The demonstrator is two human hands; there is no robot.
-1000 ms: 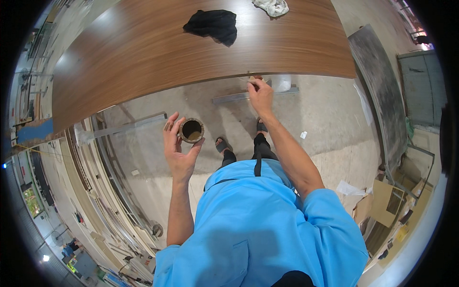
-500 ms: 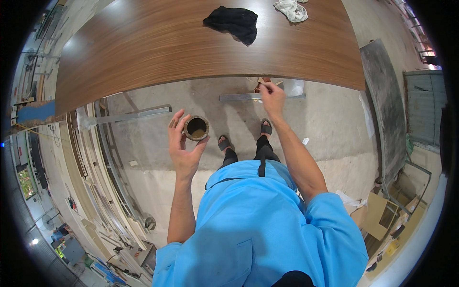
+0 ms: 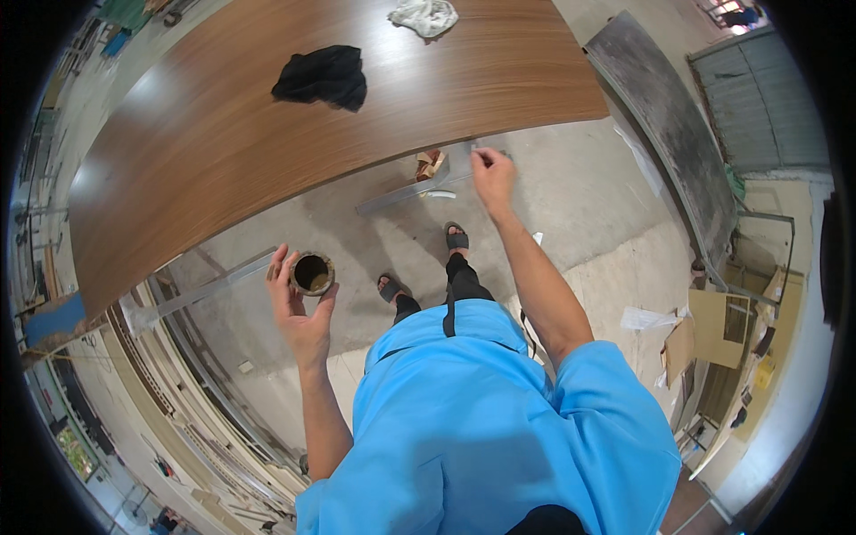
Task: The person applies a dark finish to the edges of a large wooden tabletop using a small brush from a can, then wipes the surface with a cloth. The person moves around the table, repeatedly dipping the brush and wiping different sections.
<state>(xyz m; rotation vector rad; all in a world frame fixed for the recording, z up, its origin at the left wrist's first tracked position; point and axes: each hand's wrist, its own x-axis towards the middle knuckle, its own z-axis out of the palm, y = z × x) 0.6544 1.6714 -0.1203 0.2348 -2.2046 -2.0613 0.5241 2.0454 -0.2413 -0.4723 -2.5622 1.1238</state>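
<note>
A small round pot [image 3: 313,292] with a crusted grey rim and a brownish inside is in my left hand [image 3: 301,325]. Thumb and fingers grip it from both sides, below the near edge of a wood-grain panel [image 3: 205,160]. My right hand [image 3: 493,185] is raised at that edge, further right, with thumb and fingertips pinched together. Whatever sits between those fingertips is too small to make out. On the panel lie a crumpled black cloth [image 3: 323,78] and, farther back, a white cloth [image 3: 423,16].
Metal bars [image 3: 383,198] run low beneath the panel's near side, beside a reddish-brown scrap [image 3: 429,164]. A dark board [image 3: 664,125] leans at the right. Long strips of material [image 3: 169,410] are stacked at left. Cardboard pieces [image 3: 718,330] stand at lower right.
The view has turned, so the panel and cloths appear shifted left and tilted. My right hand has moved rightward along the panel's edge, away from the reddish-brown scrap. My left hand still holds the pot.
</note>
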